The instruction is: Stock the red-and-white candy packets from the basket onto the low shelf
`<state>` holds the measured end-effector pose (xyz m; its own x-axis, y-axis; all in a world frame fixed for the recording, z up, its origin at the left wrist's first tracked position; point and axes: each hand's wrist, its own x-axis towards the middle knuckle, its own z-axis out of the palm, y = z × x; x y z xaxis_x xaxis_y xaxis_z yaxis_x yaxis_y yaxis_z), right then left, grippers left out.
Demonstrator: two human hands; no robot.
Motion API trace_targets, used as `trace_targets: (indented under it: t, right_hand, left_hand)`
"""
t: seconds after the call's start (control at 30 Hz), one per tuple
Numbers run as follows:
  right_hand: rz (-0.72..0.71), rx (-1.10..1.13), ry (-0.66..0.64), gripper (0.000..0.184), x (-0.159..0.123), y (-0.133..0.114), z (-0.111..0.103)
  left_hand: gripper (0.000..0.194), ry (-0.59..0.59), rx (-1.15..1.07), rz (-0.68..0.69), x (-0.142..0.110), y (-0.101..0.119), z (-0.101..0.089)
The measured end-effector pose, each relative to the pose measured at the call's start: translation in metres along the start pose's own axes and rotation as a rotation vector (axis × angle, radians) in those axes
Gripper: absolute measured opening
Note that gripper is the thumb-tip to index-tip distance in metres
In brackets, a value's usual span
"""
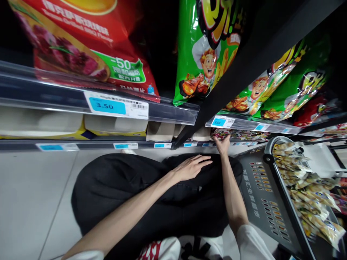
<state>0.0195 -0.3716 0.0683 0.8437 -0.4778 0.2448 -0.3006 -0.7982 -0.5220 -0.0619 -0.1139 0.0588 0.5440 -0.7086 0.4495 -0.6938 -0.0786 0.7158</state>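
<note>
Left hand point(191, 168) flat on black trousers point(121, 187), right hand point(222, 144) reaching low shelf packets point(238, 135), basket point(260, 195) alongside.

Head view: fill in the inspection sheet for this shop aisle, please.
Surface: pale floor; person crouches before shelves.
Job's things: small snack packets on the low shelf, at the right hand.
Clutter: grey basket of packets at right.
Hands: left hand flat on a black-clad knee, fingers spread; right hand at the low shelf, grip hidden.
Cables: nothing seen.
Surroundings: red bag, green bags, price tag reading 3.50.
</note>
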Motion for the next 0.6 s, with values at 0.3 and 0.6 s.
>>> trace_targets:
  t: [0.3,0.6]
  right_hand:
    - [-0.014,-0.024,0.107,0.084,-0.006,-0.008,0.003]
    - [-0.286,-0.412,-0.35,0.028,-0.004,-0.009,-0.014]
  left_hand:
    - [0.067,-0.065,0.097,-0.004,-0.002,-0.001,-0.001]
    - [0.057,-0.092,0.14,-0.014,-0.004,-0.007,0.006]
